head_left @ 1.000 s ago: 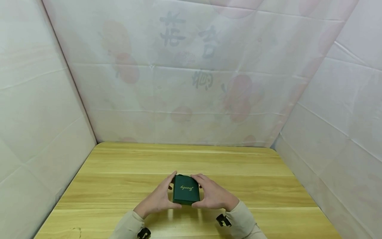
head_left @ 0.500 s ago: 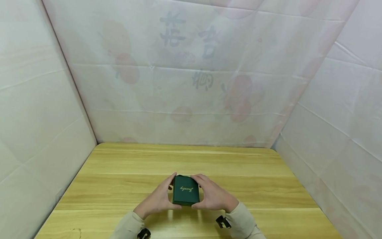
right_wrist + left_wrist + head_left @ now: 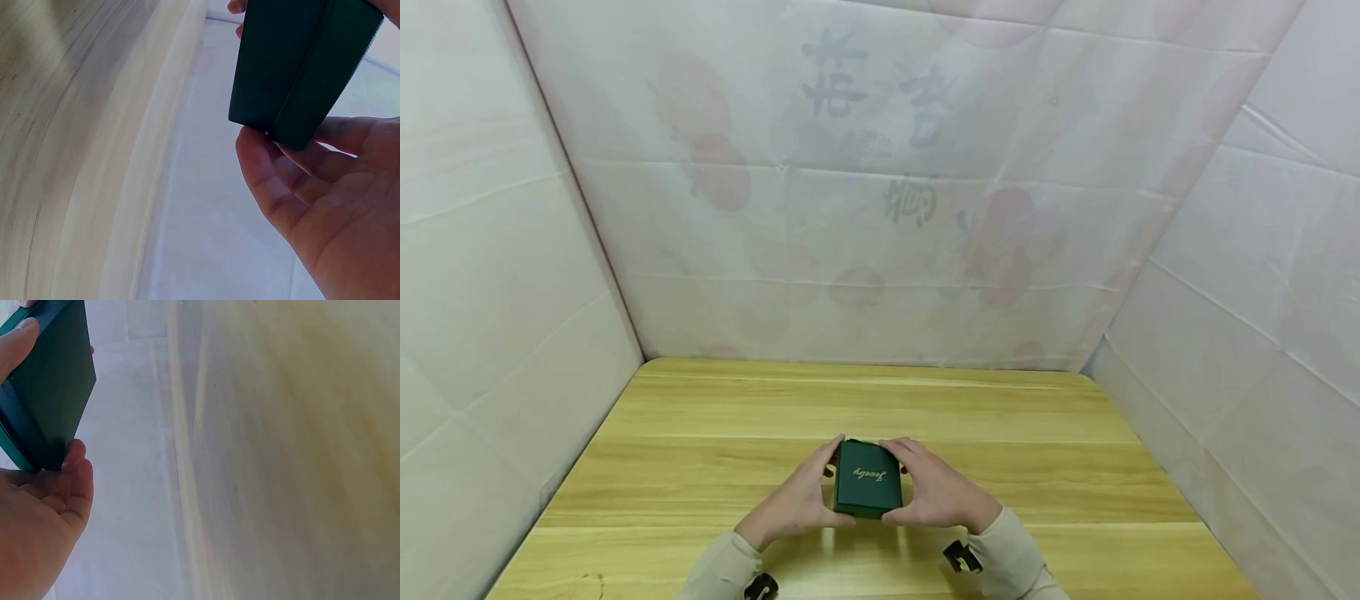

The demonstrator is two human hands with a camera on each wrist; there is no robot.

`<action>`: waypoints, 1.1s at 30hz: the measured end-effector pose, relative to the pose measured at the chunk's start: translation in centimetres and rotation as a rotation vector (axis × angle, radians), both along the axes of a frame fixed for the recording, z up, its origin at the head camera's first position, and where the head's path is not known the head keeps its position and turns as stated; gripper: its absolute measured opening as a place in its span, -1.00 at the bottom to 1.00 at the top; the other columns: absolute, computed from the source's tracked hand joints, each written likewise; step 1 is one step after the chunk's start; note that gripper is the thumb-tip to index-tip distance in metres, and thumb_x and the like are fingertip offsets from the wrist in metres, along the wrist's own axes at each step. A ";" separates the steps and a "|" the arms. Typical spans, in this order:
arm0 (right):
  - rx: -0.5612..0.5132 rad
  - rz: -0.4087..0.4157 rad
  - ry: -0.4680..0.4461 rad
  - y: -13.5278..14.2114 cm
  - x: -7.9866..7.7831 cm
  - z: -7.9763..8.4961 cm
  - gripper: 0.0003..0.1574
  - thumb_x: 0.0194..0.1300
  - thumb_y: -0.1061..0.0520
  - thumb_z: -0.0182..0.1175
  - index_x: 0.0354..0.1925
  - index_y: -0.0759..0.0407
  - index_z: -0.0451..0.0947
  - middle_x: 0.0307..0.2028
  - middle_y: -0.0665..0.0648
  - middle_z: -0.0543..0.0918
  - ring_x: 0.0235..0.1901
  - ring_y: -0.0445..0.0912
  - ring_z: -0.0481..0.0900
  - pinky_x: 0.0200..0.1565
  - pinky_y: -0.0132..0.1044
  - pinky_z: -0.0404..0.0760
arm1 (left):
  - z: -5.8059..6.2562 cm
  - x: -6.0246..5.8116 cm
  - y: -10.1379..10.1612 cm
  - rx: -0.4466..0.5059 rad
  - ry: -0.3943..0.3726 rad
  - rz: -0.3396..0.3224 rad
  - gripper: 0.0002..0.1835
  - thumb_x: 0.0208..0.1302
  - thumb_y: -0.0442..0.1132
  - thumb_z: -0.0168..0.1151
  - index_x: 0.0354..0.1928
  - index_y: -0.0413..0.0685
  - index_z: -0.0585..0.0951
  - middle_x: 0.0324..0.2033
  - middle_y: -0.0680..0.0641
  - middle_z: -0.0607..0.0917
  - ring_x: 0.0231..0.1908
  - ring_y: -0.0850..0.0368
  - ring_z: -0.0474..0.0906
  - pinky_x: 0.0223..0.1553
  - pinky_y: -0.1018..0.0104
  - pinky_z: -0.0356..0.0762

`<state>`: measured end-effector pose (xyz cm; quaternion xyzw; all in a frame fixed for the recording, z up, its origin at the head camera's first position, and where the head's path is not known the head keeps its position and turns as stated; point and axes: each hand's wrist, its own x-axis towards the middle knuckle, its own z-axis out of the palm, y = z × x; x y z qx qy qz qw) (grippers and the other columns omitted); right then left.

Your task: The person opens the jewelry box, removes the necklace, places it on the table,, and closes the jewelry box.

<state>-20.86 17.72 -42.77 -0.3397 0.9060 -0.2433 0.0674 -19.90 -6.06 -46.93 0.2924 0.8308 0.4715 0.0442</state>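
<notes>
A dark green jewelry box (image 3: pixel 868 492), its lid closed and marked with gold lettering that reads upside down in the head view, is held up over the table between both hands. On its left side my left hand (image 3: pixel 799 497) grips it, thumb at the near edge and fingers toward the far corner. My right hand (image 3: pixel 942 493) grips the opposite side the same way. The left wrist view has fingers under a lower corner of the box (image 3: pixel 59 387). From the right wrist, a seam shows along the box (image 3: pixel 281 62), with fingertips at its lower end.
Beneath the hands spreads a light wood-grain table (image 3: pixel 700 467) with rounded far corners. Pale fabric walls stand at the back (image 3: pixel 865 233), the left (image 3: pixel 490 292) and the right (image 3: pixel 1240 292). Dark bands (image 3: pixel 962 556) sit at both beige sleeves.
</notes>
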 end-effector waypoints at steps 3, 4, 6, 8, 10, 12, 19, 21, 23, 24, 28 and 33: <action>-0.002 -0.006 -0.006 0.0 0.0 0.0 0.18 -0.16 -0.42 0.20 0.30 0.08 0.02 0.08 -0.09 0.26 -0.05 -0.23 0.33 -0.09 -0.20 0.41 | 0.0 0.0 0.0 0.008 -0.005 -0.005 0.16 -0.24 -0.03 0.45 0.35 0.02 -0.11 0.17 0.01 0.22 0.01 0.12 0.29 -0.03 0.15 0.32; -0.004 -0.010 -0.009 0.0 0.0 0.0 0.18 -0.17 -0.42 0.20 0.30 0.07 0.02 0.08 -0.10 0.26 -0.06 -0.24 0.34 -0.08 -0.21 0.41 | 0.1 0.0 0.0 0.009 -0.006 -0.007 0.16 -0.24 -0.03 0.45 0.35 0.03 -0.11 0.17 0.01 0.22 0.01 0.12 0.29 -0.03 0.15 0.32; -0.009 -0.011 -0.017 -0.1 0.1 0.1 0.18 -0.16 -0.42 0.20 0.30 0.07 0.02 0.08 -0.10 0.26 -0.06 -0.24 0.34 -0.09 -0.22 0.41 | 0.1 0.0 0.0 0.013 -0.011 -0.012 0.16 -0.23 -0.05 0.45 0.35 0.02 -0.12 0.18 0.00 0.21 0.03 0.11 0.28 -0.01 0.12 0.30; -0.010 -0.011 -0.023 -0.1 0.1 0.1 0.18 -0.16 -0.42 0.20 0.30 0.06 0.02 0.08 -0.10 0.25 -0.06 -0.24 0.34 -0.09 -0.23 0.41 | 0.1 0.1 0.0 0.018 -0.015 -0.016 0.16 -0.22 -0.06 0.44 0.35 0.01 -0.14 0.19 -0.02 0.19 0.05 0.09 0.26 0.01 0.08 0.27; -0.008 -0.009 -0.021 -0.1 0.1 0.1 0.17 -0.15 -0.42 0.19 0.30 0.07 0.02 0.09 -0.08 0.25 -0.05 -0.22 0.34 -0.09 -0.22 0.41 | 0.1 0.1 0.1 0.020 -0.021 -0.021 0.16 -0.21 -0.07 0.44 0.35 0.00 -0.15 0.20 -0.02 0.17 0.08 0.08 0.24 0.03 0.05 0.24; -0.006 -0.002 -0.018 0.0 0.2 0.1 0.17 -0.14 -0.42 0.18 0.30 0.08 0.02 0.10 -0.06 0.25 -0.05 -0.21 0.34 -0.10 -0.21 0.42 | 0.1 0.1 0.1 0.022 -0.022 -0.024 0.16 -0.20 -0.08 0.44 0.35 -0.01 -0.16 0.21 -0.04 0.16 0.10 0.07 0.22 0.05 0.03 0.21; -0.007 -0.002 -0.040 -0.1 0.3 0.1 0.16 -0.14 -0.39 0.21 0.30 0.09 0.03 0.08 -0.10 0.26 -0.06 -0.23 0.34 -0.09 -0.23 0.41 | 0.1 0.2 0.0 0.017 -0.025 -0.032 0.16 -0.20 -0.08 0.44 0.35 -0.02 -0.16 0.21 -0.04 0.15 0.11 0.06 0.21 0.05 0.02 0.21; -0.005 -0.001 -0.047 -0.1 0.3 0.2 0.16 -0.13 -0.39 0.20 0.30 0.10 0.03 0.09 -0.09 0.26 -0.06 -0.22 0.34 -0.10 -0.22 0.41 | 0.1 0.2 0.0 0.013 -0.024 -0.033 0.16 -0.20 -0.07 0.44 0.35 0.00 -0.15 0.21 -0.03 0.15 0.11 0.07 0.20 0.05 0.02 0.21; -0.006 -0.001 -0.052 -0.1 0.3 0.2 0.17 -0.13 -0.39 0.20 0.30 0.11 0.03 0.09 -0.09 0.26 -0.06 -0.22 0.34 -0.11 -0.22 0.42 | 0.1 0.2 0.0 0.013 -0.025 -0.033 0.15 -0.20 -0.06 0.44 0.35 0.02 -0.15 0.21 -0.02 0.15 0.11 0.07 0.20 0.05 0.02 0.21; -0.006 -0.001 -0.057 -0.1 0.2 0.2 0.17 -0.13 -0.40 0.20 0.30 0.11 0.02 0.10 -0.09 0.26 -0.06 -0.21 0.34 -0.11 -0.22 0.42 | 0.0 0.2 0.0 0.011 -0.027 -0.033 0.16 -0.20 -0.06 0.44 0.35 0.02 -0.15 0.21 -0.02 0.15 0.11 0.07 0.20 0.05 0.02 0.21; -0.010 -0.001 -0.067 -0.1 0.2 0.1 0.18 -0.12 -0.40 0.19 0.31 0.10 0.00 0.10 -0.10 0.24 -0.05 -0.23 0.34 -0.10 -0.24 0.42 | 0.0 0.2 0.0 0.017 -0.035 -0.030 0.17 -0.20 -0.06 0.44 0.35 0.02 -0.17 0.22 -0.01 0.15 0.11 0.08 0.20 0.05 0.02 0.20; -0.027 0.009 -0.063 -0.1 0.2 -0.1 0.17 -0.11 -0.38 0.19 0.31 0.11 0.00 0.09 -0.11 0.23 -0.05 -0.23 0.34 -0.09 -0.21 0.42 | -0.1 0.2 0.0 0.029 -0.026 -0.030 0.16 -0.21 -0.07 0.44 0.35 0.03 -0.15 0.20 0.00 0.17 0.09 0.10 0.23 0.03 0.05 0.23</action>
